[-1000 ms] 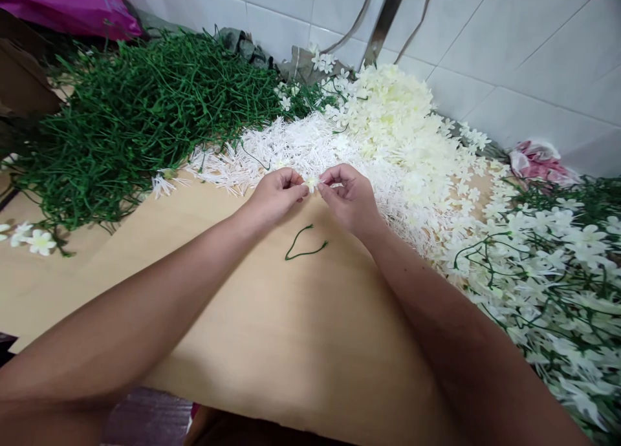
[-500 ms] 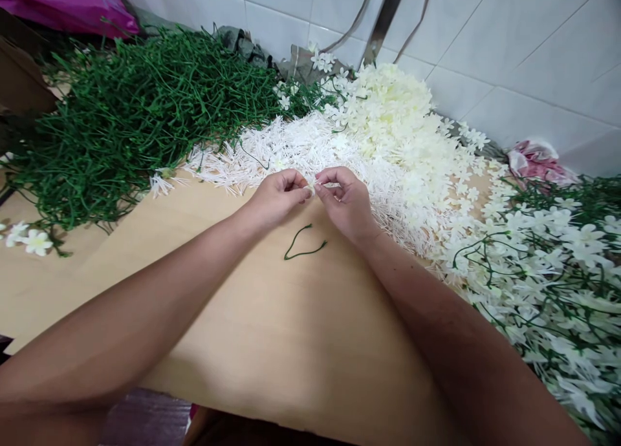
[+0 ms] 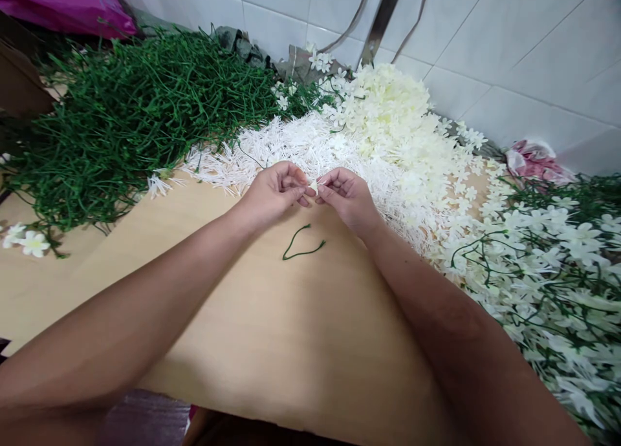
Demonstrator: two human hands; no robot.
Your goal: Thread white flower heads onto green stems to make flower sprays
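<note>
A small white artificial flower head [image 3: 314, 187] is between my two hands, above the cardboard. My right hand [image 3: 348, 199] pinches it between thumb and index finger, the other fingers curled. My left hand [image 3: 277, 189] is closed right beside the flower, thumb against the fingers; what it grips is too small to make out. Below my hands a green plastic stem [image 3: 304, 254], bent in a V, lies on the cardboard [image 3: 272, 329]. Just beyond my fingers is a heap of thin white stamen pieces [image 3: 295, 139].
Green stems [image 3: 160, 103] are piled at the left back. Cream flower heads [image 3: 392, 106] are heaped at the back, against a tiled wall [image 3: 485, 39]. Assembled white flowers with stems [image 3: 548, 304] cover the right. A magenta bag [image 3: 63, 6] is at the upper left.
The flower head has turned from facing up to a sideways, narrower view at my right fingertips. My left fingers have shifted slightly and loosened from it. The green stem stays put.
</note>
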